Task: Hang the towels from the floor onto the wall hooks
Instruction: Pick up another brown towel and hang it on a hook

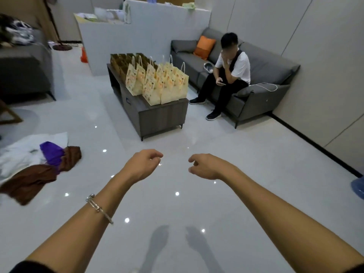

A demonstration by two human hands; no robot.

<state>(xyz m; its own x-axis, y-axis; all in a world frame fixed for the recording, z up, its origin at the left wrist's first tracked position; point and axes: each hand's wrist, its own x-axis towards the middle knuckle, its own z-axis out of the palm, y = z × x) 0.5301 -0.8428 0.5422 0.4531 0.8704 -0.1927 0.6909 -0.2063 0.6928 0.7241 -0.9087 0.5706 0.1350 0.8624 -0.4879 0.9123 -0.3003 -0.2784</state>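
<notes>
Left hand (144, 164): held out over the floor (256, 154), fingers loosely curled, holding nothing; bracelet (98, 207) on the wrist.
Right hand (204, 166): at 3 o'clock of the left, apart from it, fingers loosely curled, empty.
Towels: on the floor at 9 o'clock, well apart from both hands; purple towel (52, 152) lies between the small brown towel (71, 157) and the large brown towel (29, 182).
Large brown towel: blurred, cut off at the frame edge.
White cloth (17, 152): beside the towels, cut off; kind unclear.
Desk (163, 119): 12 o'clock, carrying paper bags (157, 81); rear rows partly hidden.
Blue object (358, 188): 3 o'clock, cut off, unidentifiable.
</notes>
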